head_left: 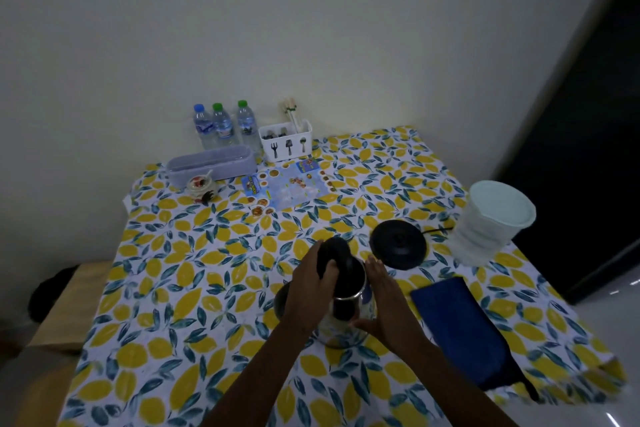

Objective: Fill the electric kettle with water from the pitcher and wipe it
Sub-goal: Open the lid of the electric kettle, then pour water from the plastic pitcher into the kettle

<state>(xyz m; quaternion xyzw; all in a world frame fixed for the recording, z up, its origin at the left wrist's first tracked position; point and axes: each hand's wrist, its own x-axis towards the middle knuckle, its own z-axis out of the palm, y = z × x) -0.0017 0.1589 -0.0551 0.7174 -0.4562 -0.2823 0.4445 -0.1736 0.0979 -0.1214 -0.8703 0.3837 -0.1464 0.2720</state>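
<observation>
The electric kettle (349,308), steel with a black handle, stands on the lemon-print tablecloth near the front middle. Its black lid (334,253) is tipped up. My left hand (311,288) grips the lid from the left side. My right hand (381,305) rests flat against the kettle's right side, fingers extended. The black kettle base (398,244) lies just behind, with its cord running right. A clear pitcher (488,222) with a pale lid holds water at the right edge. A folded blue cloth (460,329) lies right of the kettle.
Three water bottles (221,126) and a white cutlery holder (287,140) stand at the back by the wall. A lilac box (211,163), a small jar (201,185) and a printed leaflet (287,185) lie behind the kettle. A wooden stool (65,308) sits left of the table.
</observation>
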